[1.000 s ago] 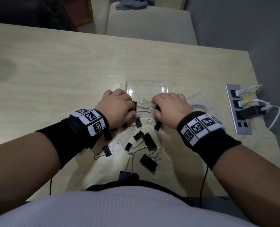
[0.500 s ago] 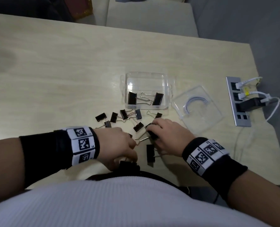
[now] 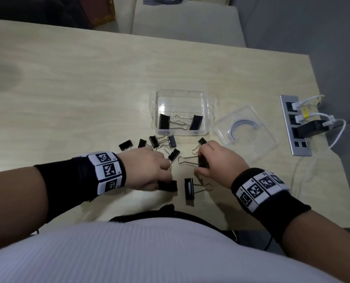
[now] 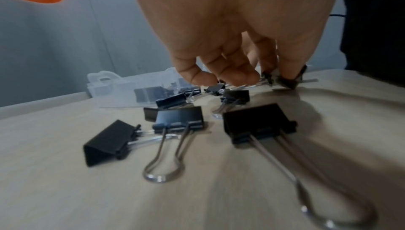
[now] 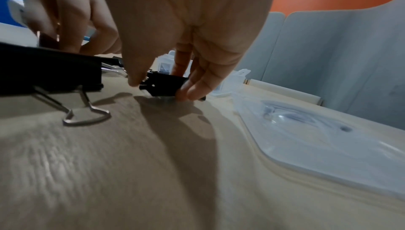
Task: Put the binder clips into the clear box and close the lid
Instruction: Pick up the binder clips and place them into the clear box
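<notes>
A clear box (image 3: 207, 111) stands open at mid-table with two black binder clips (image 3: 164, 121) lying in it. Its clear lid (image 3: 260, 139) lies flat just to the right. Several loose black clips (image 3: 153, 140) lie scattered in front of the box. My left hand (image 3: 164, 179) grips a black clip (image 3: 170, 186) near the table's front edge; in the left wrist view its fingertips (image 4: 289, 72) pinch that clip (image 4: 285, 82). My right hand (image 3: 203, 161) pinches a larger clip (image 3: 185, 160), seen in the right wrist view as a black clip (image 5: 163, 84). One more clip (image 3: 190, 188) lies between my hands.
A metal power strip (image 3: 300, 148) with white cables and a black adapter (image 3: 311, 128) is set into the table at the right edge. A padded chair (image 3: 186, 23) stands beyond the far edge. My torso presses against the near edge.
Both hands left two clips in the box and drew back toward my body. Each hand now holds another clip from the table.
</notes>
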`<state>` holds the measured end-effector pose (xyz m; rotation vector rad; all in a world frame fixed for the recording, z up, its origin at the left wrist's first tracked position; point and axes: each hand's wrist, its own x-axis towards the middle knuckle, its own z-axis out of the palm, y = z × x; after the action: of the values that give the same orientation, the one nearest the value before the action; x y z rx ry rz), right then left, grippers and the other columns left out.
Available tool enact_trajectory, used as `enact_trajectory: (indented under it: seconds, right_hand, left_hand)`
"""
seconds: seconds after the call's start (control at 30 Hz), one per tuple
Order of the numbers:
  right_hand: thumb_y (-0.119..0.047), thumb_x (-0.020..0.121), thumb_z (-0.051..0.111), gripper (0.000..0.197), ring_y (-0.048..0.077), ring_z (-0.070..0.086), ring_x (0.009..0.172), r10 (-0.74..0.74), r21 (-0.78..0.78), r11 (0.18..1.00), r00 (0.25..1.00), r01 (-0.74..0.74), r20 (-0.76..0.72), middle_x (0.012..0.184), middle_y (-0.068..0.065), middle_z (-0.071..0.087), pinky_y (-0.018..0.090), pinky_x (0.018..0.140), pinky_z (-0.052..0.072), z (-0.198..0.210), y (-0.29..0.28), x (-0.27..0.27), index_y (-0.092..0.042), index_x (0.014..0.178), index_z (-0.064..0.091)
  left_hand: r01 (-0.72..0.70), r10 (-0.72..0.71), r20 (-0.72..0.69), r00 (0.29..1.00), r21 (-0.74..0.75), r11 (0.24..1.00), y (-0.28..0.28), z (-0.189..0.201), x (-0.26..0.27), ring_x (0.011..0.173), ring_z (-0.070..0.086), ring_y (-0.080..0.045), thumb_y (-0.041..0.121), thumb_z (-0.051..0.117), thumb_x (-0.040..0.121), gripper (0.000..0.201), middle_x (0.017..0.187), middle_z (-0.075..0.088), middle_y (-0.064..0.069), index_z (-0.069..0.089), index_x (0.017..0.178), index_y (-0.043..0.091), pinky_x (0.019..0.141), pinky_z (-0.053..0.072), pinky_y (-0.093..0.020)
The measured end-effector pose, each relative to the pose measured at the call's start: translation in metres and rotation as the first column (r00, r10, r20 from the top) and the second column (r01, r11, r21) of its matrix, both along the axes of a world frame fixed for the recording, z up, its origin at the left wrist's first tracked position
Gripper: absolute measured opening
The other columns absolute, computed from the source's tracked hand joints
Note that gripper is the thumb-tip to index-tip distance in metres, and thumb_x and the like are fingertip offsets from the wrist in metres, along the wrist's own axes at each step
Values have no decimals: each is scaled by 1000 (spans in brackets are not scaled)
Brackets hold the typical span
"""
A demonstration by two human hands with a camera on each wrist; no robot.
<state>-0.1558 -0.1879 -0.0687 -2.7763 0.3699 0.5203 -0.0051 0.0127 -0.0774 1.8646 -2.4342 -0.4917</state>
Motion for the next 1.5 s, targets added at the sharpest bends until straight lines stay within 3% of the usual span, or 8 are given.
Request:
enact_trajectory:
  seconds: [0.23,0.47,0.83,0.97,1.07,1.2,1.27,1.5]
  right_hand:
    - [-55,77,65,42,17,53,74,-172,80,984,973,161,157,92,-6,48,32,64,48,7,-7,-6,-19,96,53]
    - [-40,80,69,34,20,58,84,-218,132,974,913,182,345,105,3,54,35,73,51,20,-16,23,-15,101,58]
    - [-16,90,53,16,29,56,93,-124,-9,991,946,133,300,106,9,57,35,73,47,14,-19,62,-12,102,62]
    - [-15,86,56,11,30,55,86,-91,-5,995,909,102,407,94,10,59,40,71,48,9,-17,37,-11,94,62]
    - [-22,81,56,16,30,54,84,3,-92,995,943,30,333,93,8,60,40,71,46,1,-18,16,-12,93,62]
    - [-29,78,60,38,29,49,104,-13,-90,996,995,22,99,129,4,49,43,85,48,-11,-15,1,-17,113,58]
    - [-26,81,61,31,28,45,112,-85,-57,994,991,91,104,140,3,41,42,86,50,-13,-13,1,-16,111,59]
    - [-29,83,64,25,23,48,107,-111,0,994,985,112,130,121,3,50,39,81,51,-11,-15,4,-20,106,61]
  left_hand:
    - [-200,204,-216,955,41,979,-6,6,12,85,59,-22,39,58,84,17,97,62,2,59,90,24,64,52,-34]
    - [-81,87,-31,996,168,983,-16,5,8,91,56,-24,50,51,79,31,97,66,5,57,90,21,74,49,-40]
    - [-194,202,-27,979,178,965,-30,16,-3,96,59,-24,50,65,72,68,114,57,-1,45,132,27,82,48,-35]
    - [-443,432,-242,869,9,896,-38,34,16,88,58,-20,63,57,71,61,108,55,-1,56,123,30,78,51,-34]
    - [-690,640,-348,685,-28,723,-52,45,33,89,58,-20,60,62,74,50,104,56,-2,59,109,24,78,49,-33]
    - [-874,821,-332,465,-26,485,-73,41,54,80,55,-21,57,59,81,41,92,58,-2,53,94,19,67,39,-31]
    - [-913,888,-243,391,22,408,-79,34,59,77,55,-25,59,51,85,45,87,58,-4,51,93,15,64,39,-33]
    - [-890,889,34,457,7,457,-82,27,56,66,55,-32,28,43,95,21,78,61,-12,43,101,7,54,40,-35]
